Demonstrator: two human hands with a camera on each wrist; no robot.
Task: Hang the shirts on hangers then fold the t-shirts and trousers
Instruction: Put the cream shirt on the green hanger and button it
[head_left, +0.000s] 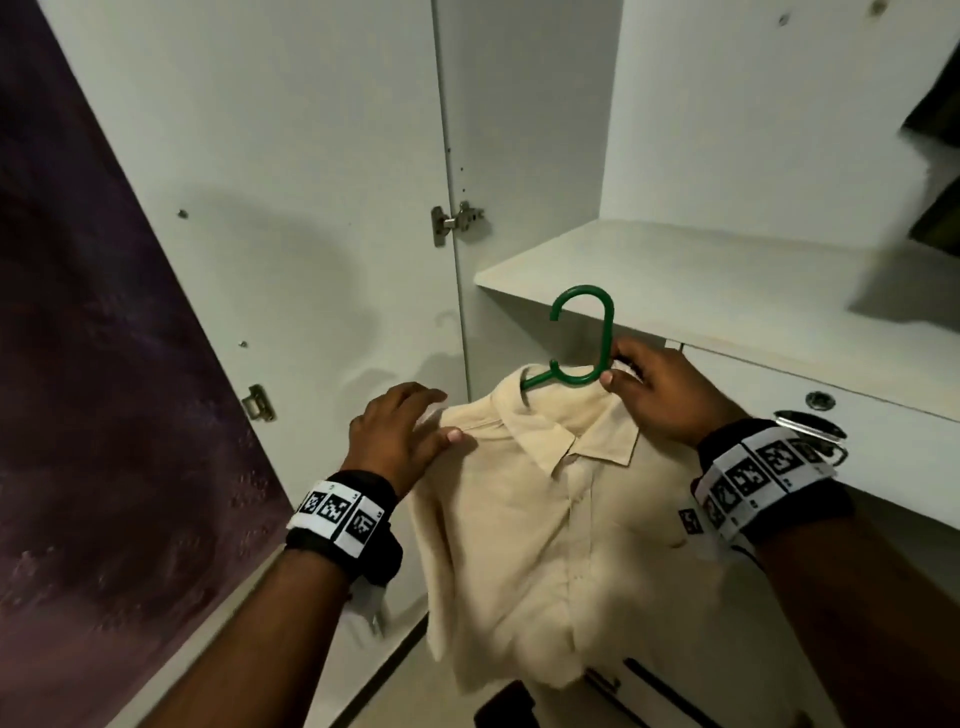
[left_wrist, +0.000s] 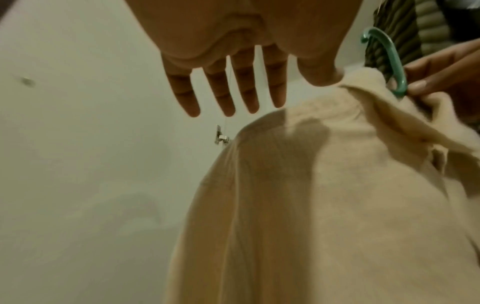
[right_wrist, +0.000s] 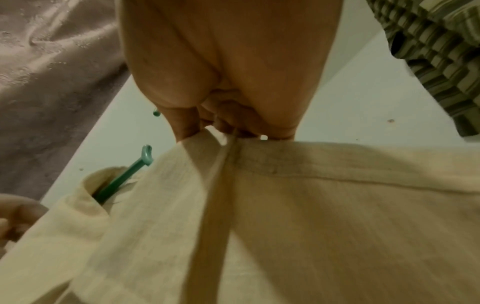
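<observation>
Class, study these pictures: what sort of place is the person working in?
Probably a bedroom wardrobe: an open white door on metal hinges, a bare shelf, and a cream shirt on a green hanger.

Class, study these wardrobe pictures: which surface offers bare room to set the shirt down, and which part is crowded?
The white shelf is bare from its front edge to the back wall. Crowded: below its edge, where the right hand grips the green hanger carrying the cream shirt, left hand alongside.

Both forearms are bare, without sleeves. Each wrist wears a black strap (head_left: 363, 545) wrapped by a white band (head_left: 337, 514) of square black-and-white coded markers; the right wrist's band (head_left: 758, 473) shows more squares.
</observation>
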